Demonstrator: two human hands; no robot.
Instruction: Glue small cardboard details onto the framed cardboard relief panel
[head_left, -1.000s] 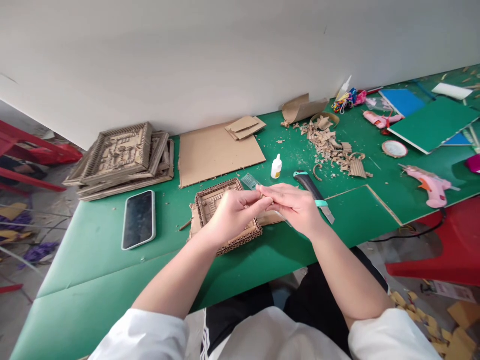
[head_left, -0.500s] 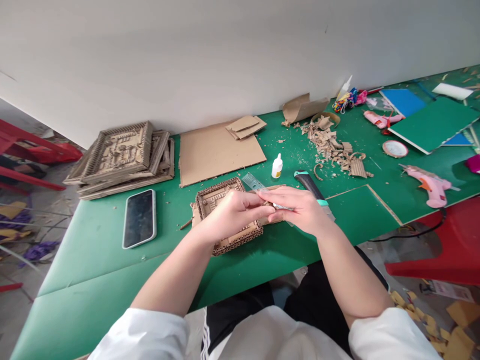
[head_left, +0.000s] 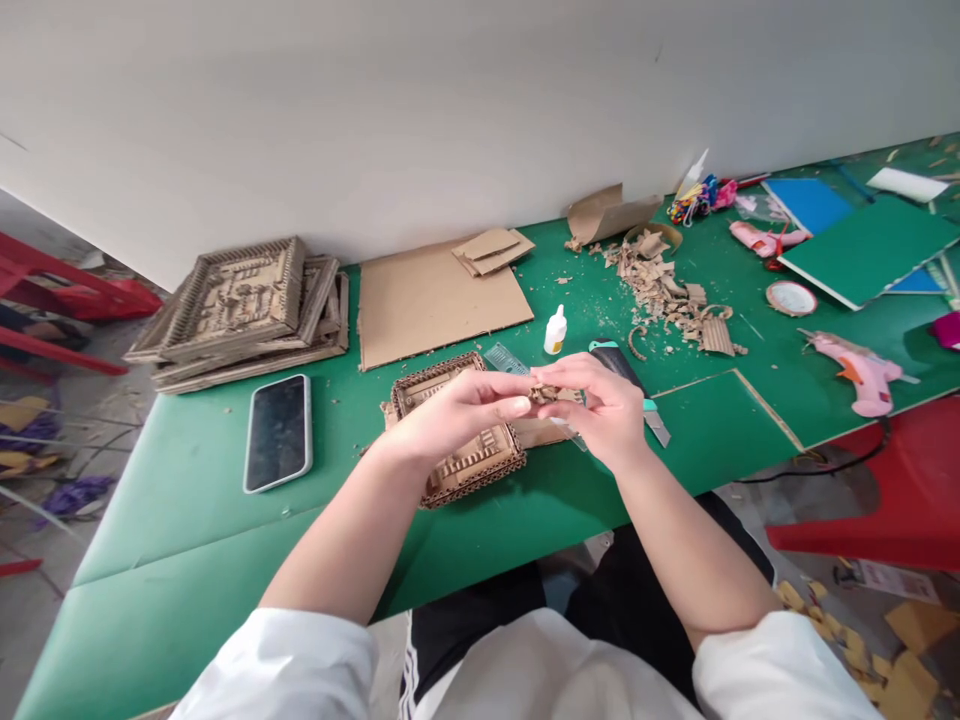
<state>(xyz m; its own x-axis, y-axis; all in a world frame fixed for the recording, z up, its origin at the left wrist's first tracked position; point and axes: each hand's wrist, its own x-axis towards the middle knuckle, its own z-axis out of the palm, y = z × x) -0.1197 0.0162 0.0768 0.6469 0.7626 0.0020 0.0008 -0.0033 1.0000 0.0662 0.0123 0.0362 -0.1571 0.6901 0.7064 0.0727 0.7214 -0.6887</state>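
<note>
Between the fingertips of my left hand and my right hand is a small piece of corrugated cardboard. Both hands are closed on it. Under my left hand and forearm lies a cardboard tray with a corrugated rim, strips glued inside it and partly hidden. A clear ruler sticks out behind my fingers, mostly covered. Just past my hands stands a small white glue bottle. A utility knife with a black and teal handle lies beside my right hand, its blade toward me.
At the left are stacked cardboard panels and a phone. A flat cardboard sheet lies behind the tray. Cardboard scraps spread at the back right, near a tape roll and a pink glue gun.
My hands have lifted and turned slightly, so the small cardboard piece between the fingertips shows more. My right hand has shifted a little left, uncovering the knife blade.
</note>
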